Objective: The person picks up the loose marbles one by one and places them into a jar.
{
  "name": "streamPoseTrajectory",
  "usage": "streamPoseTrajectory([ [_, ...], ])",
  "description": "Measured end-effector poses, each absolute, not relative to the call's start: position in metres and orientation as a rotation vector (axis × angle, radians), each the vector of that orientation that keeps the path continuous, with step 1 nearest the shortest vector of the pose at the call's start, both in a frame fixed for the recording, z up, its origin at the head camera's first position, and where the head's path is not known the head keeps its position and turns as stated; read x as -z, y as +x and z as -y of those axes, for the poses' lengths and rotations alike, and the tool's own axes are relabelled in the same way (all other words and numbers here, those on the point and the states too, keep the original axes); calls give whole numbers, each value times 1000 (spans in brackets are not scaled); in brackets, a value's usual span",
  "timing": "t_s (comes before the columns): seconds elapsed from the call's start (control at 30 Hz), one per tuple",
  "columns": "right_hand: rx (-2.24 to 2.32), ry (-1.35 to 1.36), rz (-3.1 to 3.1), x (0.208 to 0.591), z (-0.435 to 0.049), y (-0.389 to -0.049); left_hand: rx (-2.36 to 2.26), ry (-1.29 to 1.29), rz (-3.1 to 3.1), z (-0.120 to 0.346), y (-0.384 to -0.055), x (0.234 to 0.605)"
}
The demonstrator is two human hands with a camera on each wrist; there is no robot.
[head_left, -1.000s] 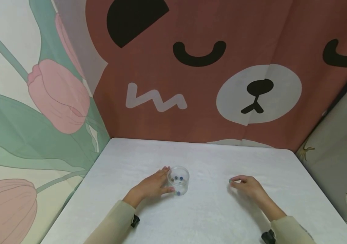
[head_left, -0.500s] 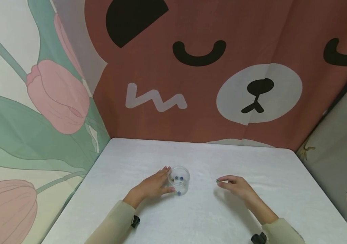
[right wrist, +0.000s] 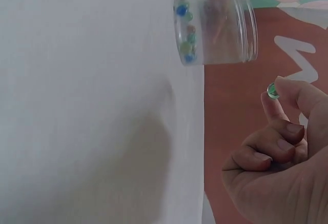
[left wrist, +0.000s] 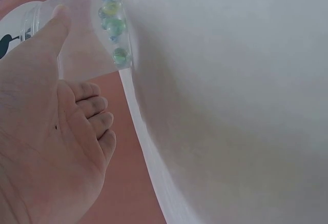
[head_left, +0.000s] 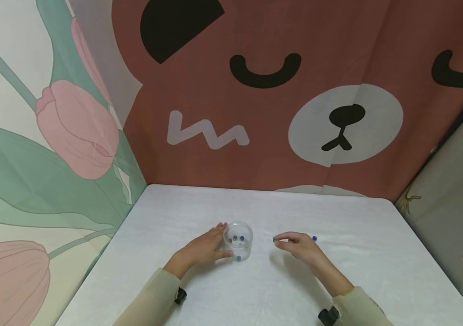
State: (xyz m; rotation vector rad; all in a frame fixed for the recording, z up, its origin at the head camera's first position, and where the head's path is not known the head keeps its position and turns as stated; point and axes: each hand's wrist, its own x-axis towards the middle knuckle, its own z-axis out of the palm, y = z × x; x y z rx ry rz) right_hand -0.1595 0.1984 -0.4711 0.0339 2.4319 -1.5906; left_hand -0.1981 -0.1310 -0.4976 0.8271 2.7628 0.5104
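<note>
A clear plastic jar (head_left: 245,251) stands upright on the white table, with several blue, green and yellowish glass marbles (left wrist: 115,26) lying in its bottom. My left hand (head_left: 204,246) holds the jar from its left side, thumb along the near wall and fingers at the far side. To the right of the jar, my right hand (head_left: 302,246) pinches a green glass marble (right wrist: 272,90) between thumb and index finger, raised above the table; its other fingers are curled in. Behind this hand, a dark blue marble (head_left: 314,238) lies on the tabletop.
The white-covered table (head_left: 198,203) reaches back to a hanging brown bear-print cloth (head_left: 198,167). A tulip-print cloth (head_left: 52,190) hangs along the left side, and another pale cloth (head_left: 455,190) on the right.
My right hand has moved left toward the jar, carrying the green marble. The dark blue marble behind it has come into view. The left hand and jar have stayed put.
</note>
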Motion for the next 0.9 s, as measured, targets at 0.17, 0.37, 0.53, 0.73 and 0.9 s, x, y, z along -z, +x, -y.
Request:
streamPoseTrajectory([
  [0.17,1599,16,-2442,470,-183,-163,-516,830,-2763,130,-197,495],
  [0.37,1635,-14,-2439,467,-165,-168,-517,832,-2762,130,-196,494],
  [0.53,1660,-15,-2429,468,-151,-173,-515,820,-2760,130,-195,493],
  [0.73,1681,-44,-2418,470,-136,-179,-521,807,-2758,130,-197,495],
  [0.9,1697,-83,-2410,472,-126,-181,-520,826,-2763,130,-197,495],
])
